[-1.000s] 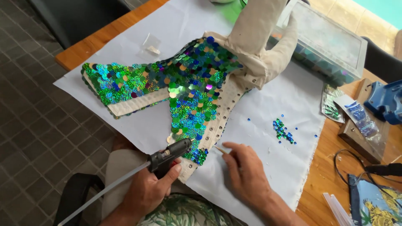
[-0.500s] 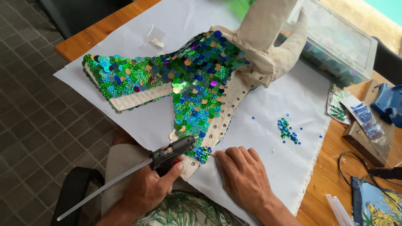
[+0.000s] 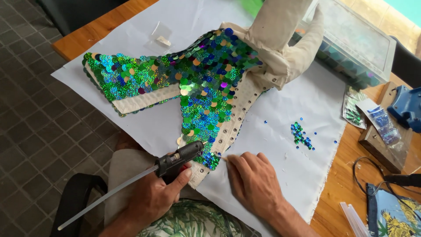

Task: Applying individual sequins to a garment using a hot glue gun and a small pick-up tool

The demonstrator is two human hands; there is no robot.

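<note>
My left hand (image 3: 153,195) grips a black hot glue gun (image 3: 180,157) with a long clear glue stick trailing behind it. Its nozzle touches the lower tip of a beige fabric piece (image 3: 197,83) covered in green, blue and purple sequins. My right hand (image 3: 254,182) rests knuckles up on the white sheet (image 3: 285,101), right beside that tip. Its fingers are curled around a thin pale stick (image 3: 222,157), and only the stick's end shows. The bare beige upper part (image 3: 280,39) of the piece folds up toward the far side.
A small heap of loose blue-green sequins (image 3: 300,135) lies on the sheet to the right. Beyond are a clear plastic box (image 3: 355,48), sequin sachets (image 3: 364,112), a wooden block (image 3: 381,149), a blue tool (image 3: 408,107), a black cable (image 3: 364,171) and spare glue sticks (image 3: 351,217). The wooden table edge (image 3: 96,33) runs along the left.
My right hand has lowered and flattened onto the sheet beside the sequined tip. The glue gun stays at the tip. The view has shifted slightly.
</note>
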